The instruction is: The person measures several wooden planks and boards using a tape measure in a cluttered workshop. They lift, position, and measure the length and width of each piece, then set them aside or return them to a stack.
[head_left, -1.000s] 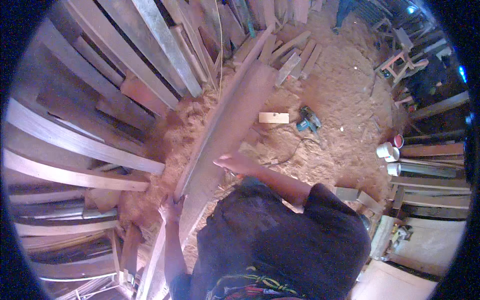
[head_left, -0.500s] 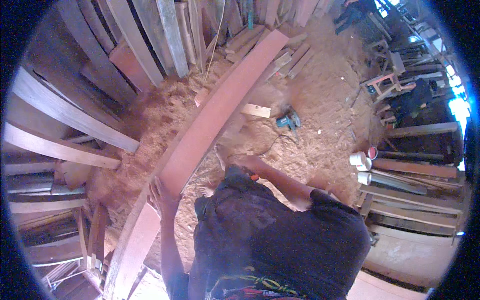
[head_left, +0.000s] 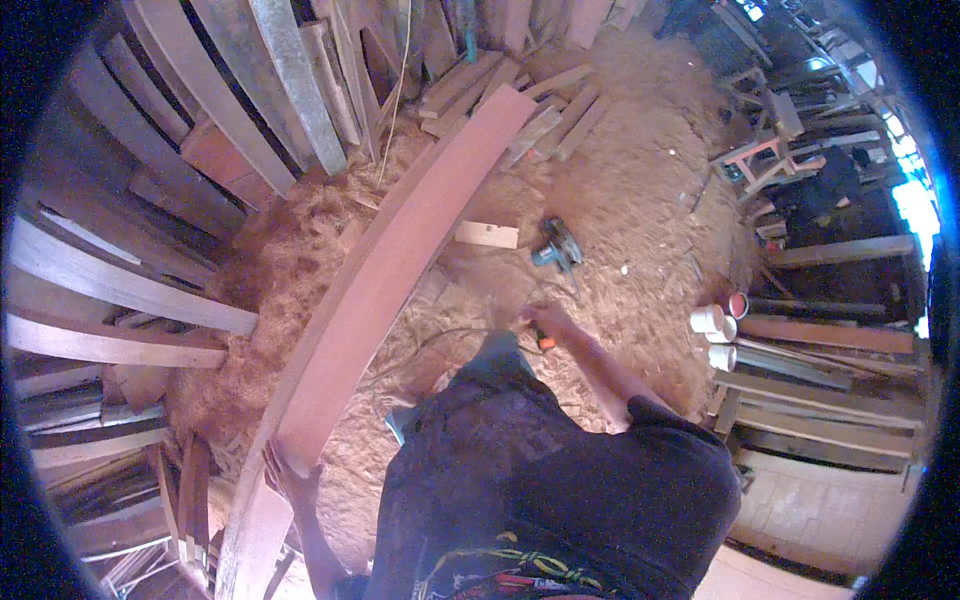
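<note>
A long reddish wooden plank [head_left: 400, 250] runs diagonally from near my left side toward the far stacked timber. It lies over another long board [head_left: 255, 525], whose paler near part shows beyond the plank's near end. My left hand [head_left: 291, 478] grips that near end, fingers over its left edge. Beside my knee, away from the plank, my right hand [head_left: 543, 318] is closed round a small black and orange tool [head_left: 545, 341], mostly covered by the hand; its kind cannot be made out.
A teal circular saw [head_left: 556, 246] rests on the sawdust floor right of the plank, near a short pale wood block [head_left: 487, 235]. Timber [head_left: 290, 90] leans along the left and far sides. White buckets [head_left: 707, 319] and stacked boards [head_left: 830, 335] line the right.
The plank has slid toward me along the board beneath, with my left hand at its near end. My right hand has moved right, away from my lap, with the orange tool. The view has shifted slightly.
</note>
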{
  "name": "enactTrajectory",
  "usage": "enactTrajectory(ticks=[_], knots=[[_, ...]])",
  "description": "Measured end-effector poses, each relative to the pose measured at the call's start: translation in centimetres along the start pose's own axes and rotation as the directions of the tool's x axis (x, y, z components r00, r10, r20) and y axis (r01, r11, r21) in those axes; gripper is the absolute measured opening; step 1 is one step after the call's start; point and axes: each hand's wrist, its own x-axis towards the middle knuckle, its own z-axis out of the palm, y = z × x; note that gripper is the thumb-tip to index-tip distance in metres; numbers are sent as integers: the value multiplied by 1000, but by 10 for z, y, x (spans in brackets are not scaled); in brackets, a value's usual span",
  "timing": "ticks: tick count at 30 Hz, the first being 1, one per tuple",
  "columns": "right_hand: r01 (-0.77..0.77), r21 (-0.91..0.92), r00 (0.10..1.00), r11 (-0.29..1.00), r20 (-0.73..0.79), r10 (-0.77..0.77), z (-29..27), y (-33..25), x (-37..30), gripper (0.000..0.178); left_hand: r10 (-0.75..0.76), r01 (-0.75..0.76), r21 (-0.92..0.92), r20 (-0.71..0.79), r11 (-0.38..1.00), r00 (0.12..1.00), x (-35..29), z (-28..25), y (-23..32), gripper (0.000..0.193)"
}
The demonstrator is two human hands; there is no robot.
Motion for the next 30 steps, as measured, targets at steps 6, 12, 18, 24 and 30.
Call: enactTrajectory(ticks=[6,12,18,24,30], knots=[[355,89,927,930,-161,-338,-133,-96,180,37,-240,232,-65,-354,970,904,-7,33,78,119],[571,-69,814,818,-84,-575,-221,-269,339,57,-541,401,-395,-360,826,760,-19,121,245,98],[351,88,828,932,435,-353,-230,-315,383,46,-721,340,-940,257,-31,644,-2,130,419,75],[387,-164,739,907,644,-199,-270,-307,336,31,-366,363,-773,585,-520,724,119,153,543,59],[709,-529,681,467,687,-255,-293,-255,278,48,-620,114,-845,468,-522,630,118,127,602,53]])
